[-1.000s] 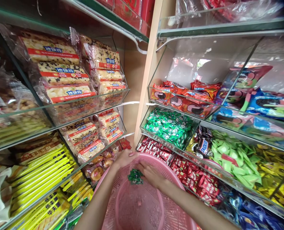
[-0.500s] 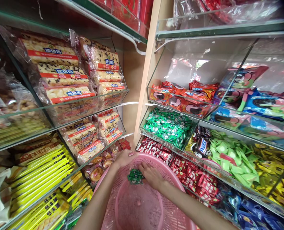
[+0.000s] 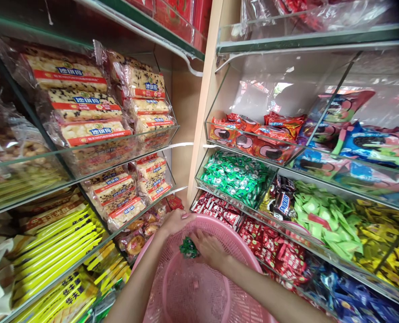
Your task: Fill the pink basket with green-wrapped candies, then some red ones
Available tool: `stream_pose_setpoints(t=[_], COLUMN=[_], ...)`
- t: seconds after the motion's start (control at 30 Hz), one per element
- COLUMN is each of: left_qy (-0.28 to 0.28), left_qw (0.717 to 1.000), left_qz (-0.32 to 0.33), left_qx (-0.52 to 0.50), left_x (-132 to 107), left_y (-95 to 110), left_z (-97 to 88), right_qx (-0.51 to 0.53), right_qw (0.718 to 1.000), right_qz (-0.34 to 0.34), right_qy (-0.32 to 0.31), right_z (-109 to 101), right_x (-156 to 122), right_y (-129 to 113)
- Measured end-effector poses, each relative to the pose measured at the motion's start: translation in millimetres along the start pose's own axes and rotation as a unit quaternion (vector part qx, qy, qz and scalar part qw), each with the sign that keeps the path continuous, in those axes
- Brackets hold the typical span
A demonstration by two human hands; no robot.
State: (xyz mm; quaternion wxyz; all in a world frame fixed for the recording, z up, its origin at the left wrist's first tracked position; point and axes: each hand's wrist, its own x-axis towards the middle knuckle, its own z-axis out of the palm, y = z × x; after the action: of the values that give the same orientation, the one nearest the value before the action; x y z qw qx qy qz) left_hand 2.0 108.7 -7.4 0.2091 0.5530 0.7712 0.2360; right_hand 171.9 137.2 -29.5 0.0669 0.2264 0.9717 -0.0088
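A round pink plastic basket (image 3: 196,296) with meshed sides tilts open toward me at the bottom centre. My left hand (image 3: 177,222) is closed over its far rim, thumb along the edge. Inside the basket, my right hand (image 3: 208,246) reaches against the far wall with its fingers apart. Its fingers touch the right side of a small heap of green-wrapped candies (image 3: 188,247). Part of the heap and the undersides of the fingers are hidden.
Glass-fronted shelves surround the basket closely. Beyond it are a bin of green-wrapped candies (image 3: 236,177) and red packets (image 3: 273,244). Stacked sachima cakes (image 3: 92,105) and yellow wafer packs (image 3: 56,251) fill the left. A wooden post (image 3: 202,103) stands in the corner.
My right hand has shifted slightly left, its fingers pushing closer over the green candies. My left hand stays on the rim.
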Motion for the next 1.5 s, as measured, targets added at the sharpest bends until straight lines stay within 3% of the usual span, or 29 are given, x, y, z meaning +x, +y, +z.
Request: stream_pose_setpoints(t=[0.23,0.33,0.43,0.53,0.67,0.77,0.83,0.93,1.03,1.23,1.5], left_qy=[0.005,0.006,-0.006,-0.014,-0.017,-0.018,-0.017,-0.013,-0.008,-0.006,-0.008], left_qw=[1.000,1.000,1.000,1.000,1.000,1.000,1.000,1.000,1.000,0.999,0.999], left_qz=[0.004,-0.005,0.002,0.002,-0.001,-0.004,-0.004,-0.001,-0.003,-0.001,-0.007], left_qx=[0.004,0.014,0.010,0.002,0.004,0.006,0.000,-0.018,-0.022,-0.037,-0.050], left_x=[1,2,4,7,7,6,6,7,6,6,9], left_y=[-3,-4,-6,-8,-6,-3,-4,-7,-12,-17,-20], left_z=[2.2,2.3,3.2,3.8,1.8,0.4,0.4,0.8,-0.1,0.0,2.4], right_qx=[-0.012,-0.012,0.018,0.043,0.015,0.008,0.014,0.027,0.038,0.041,0.195], right_qw=[0.999,1.000,1.000,0.995,0.987,0.979,0.978,0.981,0.982,0.978,0.950], right_qz=[0.017,0.017,-0.017,-0.046,0.003,0.040,0.052,0.010,-0.029,-0.042,-0.031], right_qy=[0.029,0.017,0.019,0.078,0.158,0.197,0.201,0.191,0.184,0.200,0.242], right_z=[9,-2,-38,-95,-166,-191,-193,-185,-174,-160,-183], right_x=[10,5,-5,-16,-15,-1,13,31,44,56,43], right_y=[-2,-6,-5,8,51,89,108,120,120,113,119])
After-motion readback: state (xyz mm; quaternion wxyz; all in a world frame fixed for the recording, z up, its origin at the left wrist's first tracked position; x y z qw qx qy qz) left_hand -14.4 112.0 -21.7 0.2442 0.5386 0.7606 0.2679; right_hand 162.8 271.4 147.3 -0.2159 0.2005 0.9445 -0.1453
